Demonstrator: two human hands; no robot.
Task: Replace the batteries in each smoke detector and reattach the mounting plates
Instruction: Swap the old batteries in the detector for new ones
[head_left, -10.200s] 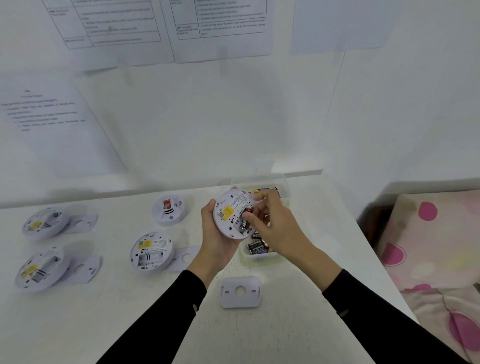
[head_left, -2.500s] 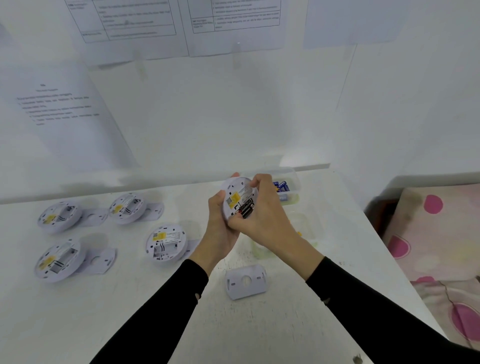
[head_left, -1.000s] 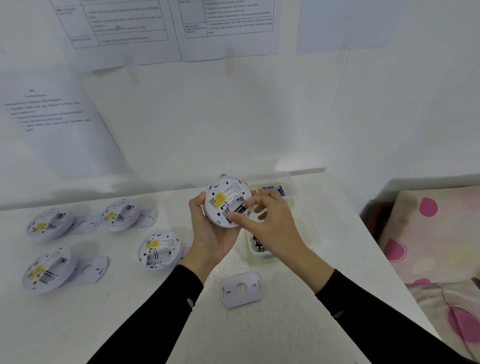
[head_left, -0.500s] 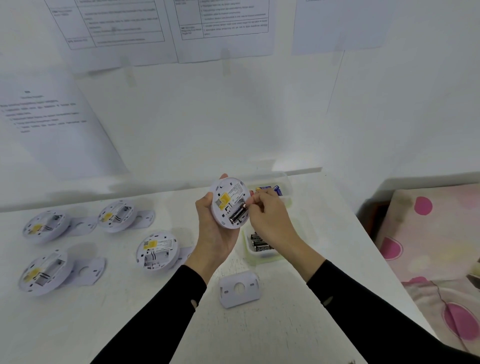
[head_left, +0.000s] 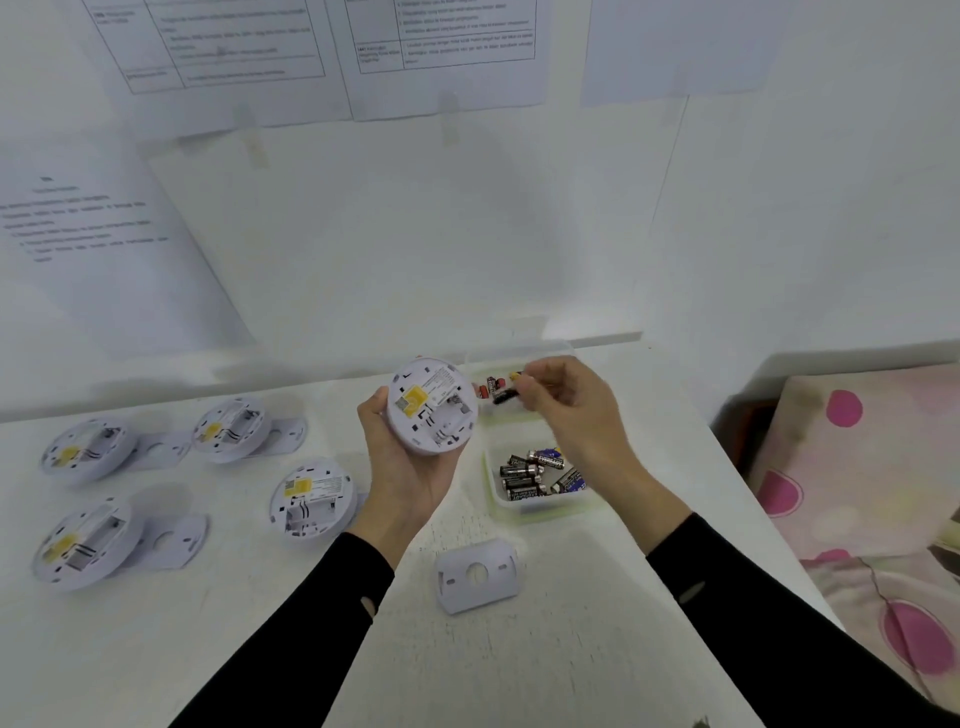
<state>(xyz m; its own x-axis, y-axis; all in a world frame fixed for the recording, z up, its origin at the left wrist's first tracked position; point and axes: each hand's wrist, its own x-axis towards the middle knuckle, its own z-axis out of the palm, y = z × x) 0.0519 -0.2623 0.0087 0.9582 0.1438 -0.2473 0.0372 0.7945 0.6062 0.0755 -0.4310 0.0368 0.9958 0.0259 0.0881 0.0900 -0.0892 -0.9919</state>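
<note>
My left hand grips a round white smoke detector with its back facing me, a yellow label on it and its battery bay showing empty. My right hand pinches a black battery just right of the detector, over the far clear tub. A nearer clear tub holds several black batteries. A loose white mounting plate lies on the white table in front of me.
Several more open detectors lie back-up at left, among them one near my left wrist, one behind it and one at the far left, each beside its plate. The wall stands close behind. The table's right edge drops to a pink-spotted cloth.
The battery that sat in the detector's bay half a second ago is now out, pinched in my right hand, which has moved right over the far tub. The bay looks empty.
</note>
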